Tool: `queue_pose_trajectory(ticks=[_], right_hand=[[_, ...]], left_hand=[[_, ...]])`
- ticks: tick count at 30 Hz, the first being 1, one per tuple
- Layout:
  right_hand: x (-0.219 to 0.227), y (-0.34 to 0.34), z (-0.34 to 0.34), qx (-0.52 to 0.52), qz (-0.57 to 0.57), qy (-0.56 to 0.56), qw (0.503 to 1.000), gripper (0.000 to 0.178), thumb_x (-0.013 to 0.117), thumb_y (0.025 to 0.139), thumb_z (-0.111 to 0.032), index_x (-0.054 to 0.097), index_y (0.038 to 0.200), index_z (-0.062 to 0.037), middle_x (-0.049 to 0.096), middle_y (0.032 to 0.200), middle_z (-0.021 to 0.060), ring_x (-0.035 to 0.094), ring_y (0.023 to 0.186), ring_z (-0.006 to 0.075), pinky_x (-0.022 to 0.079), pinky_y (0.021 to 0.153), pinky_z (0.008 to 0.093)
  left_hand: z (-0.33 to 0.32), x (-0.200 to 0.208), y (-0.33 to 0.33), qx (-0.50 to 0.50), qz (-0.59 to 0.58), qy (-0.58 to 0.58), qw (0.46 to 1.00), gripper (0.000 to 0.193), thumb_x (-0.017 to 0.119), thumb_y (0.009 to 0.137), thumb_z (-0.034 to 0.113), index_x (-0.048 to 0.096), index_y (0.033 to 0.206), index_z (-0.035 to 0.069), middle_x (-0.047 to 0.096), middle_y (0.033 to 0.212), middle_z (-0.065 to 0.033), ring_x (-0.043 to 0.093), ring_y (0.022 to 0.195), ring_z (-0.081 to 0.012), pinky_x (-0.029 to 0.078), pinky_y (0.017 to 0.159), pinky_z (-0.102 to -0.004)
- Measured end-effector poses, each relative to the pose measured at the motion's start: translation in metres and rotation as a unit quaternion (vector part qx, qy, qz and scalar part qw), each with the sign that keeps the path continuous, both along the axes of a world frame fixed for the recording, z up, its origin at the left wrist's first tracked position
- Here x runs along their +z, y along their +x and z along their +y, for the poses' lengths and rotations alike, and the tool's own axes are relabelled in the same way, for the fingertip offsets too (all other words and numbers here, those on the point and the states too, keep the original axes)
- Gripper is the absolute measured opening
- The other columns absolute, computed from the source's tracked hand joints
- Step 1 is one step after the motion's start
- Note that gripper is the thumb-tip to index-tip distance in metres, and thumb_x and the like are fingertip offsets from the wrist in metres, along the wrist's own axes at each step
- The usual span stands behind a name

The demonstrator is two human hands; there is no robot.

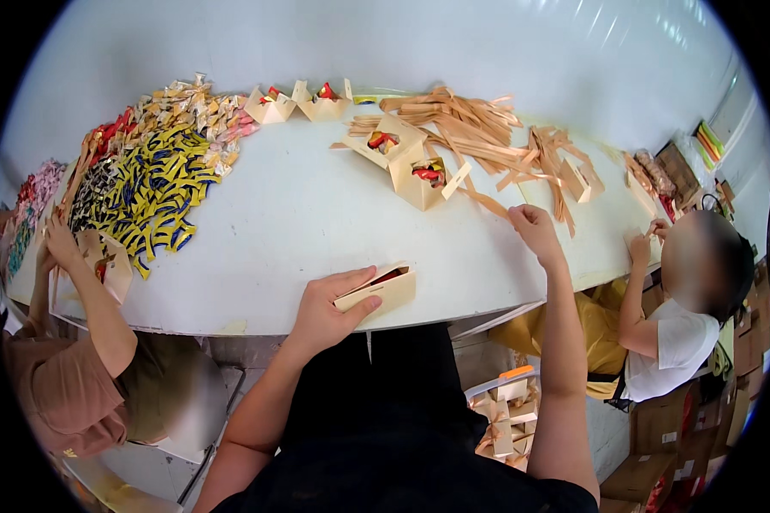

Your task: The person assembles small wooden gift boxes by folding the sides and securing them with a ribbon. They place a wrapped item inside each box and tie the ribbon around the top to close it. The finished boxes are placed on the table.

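Observation:
Near the table's front edge, my left hand (327, 309) grips a small cream cardboard box (393, 293), fingers on its far side and thumb on the near face. Its top gapes slightly, with something dark and red inside. Further right, my right hand (536, 232) is pinched on the end of a peach ribbon (485, 202) that trails back toward a loose ribbon pile (458, 120). Just left of that ribbon stand two open cream boxes (413, 186) with red and gold wrapped sweets inside.
Heaps of wrapped sweets (164, 190) cover the table's left side. Two more open boxes (321, 106) stand at the back. Co-workers sit at the left (68, 389) and right (680, 342), both with hands at the table. Below the table, a bin (473, 392) holds several ribboned boxes.

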State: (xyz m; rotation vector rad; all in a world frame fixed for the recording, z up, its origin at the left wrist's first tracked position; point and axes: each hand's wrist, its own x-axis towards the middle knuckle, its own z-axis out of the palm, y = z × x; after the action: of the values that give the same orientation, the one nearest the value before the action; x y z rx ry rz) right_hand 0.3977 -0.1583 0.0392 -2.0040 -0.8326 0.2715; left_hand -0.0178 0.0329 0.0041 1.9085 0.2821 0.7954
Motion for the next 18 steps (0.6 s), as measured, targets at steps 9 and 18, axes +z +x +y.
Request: queue_pose_trajectory(ticks=[9,18], right_hand=[[0.041,0.058,0.007,0.002,0.101,-0.007,0.995,0.025,0.073,0.098,-0.026,0.069,0.084,-0.0066,0.061,0.077,-0.0022,0.055,0.069,0.0075,0.046,0.064,0.024],[0.171,0.121,-0.028,-0.044,-0.048,0.444,0.894,0.031,0.059,0.108,-0.032,0.071,0.122,-0.0078,0.067,0.131,0.0081,0.06,0.126,0.0188,0.048,0.109,0.0397]], left_hand=[[0.0,0.003,-0.001,0.002,0.0,0.001,1.0,0.044,0.085,0.093,0.013,0.075,0.133,-0.001,0.078,0.129,-0.0209,0.077,0.117,-0.026,0.057,0.102,-0.0333],[0.0,-0.004,0.004,-0.013,0.0,-0.034,0.999,0.041,0.083,0.095,0.01,0.075,0.134,-0.002,0.078,0.131,-0.019,0.076,0.117,-0.0229,0.057,0.103,-0.033]])
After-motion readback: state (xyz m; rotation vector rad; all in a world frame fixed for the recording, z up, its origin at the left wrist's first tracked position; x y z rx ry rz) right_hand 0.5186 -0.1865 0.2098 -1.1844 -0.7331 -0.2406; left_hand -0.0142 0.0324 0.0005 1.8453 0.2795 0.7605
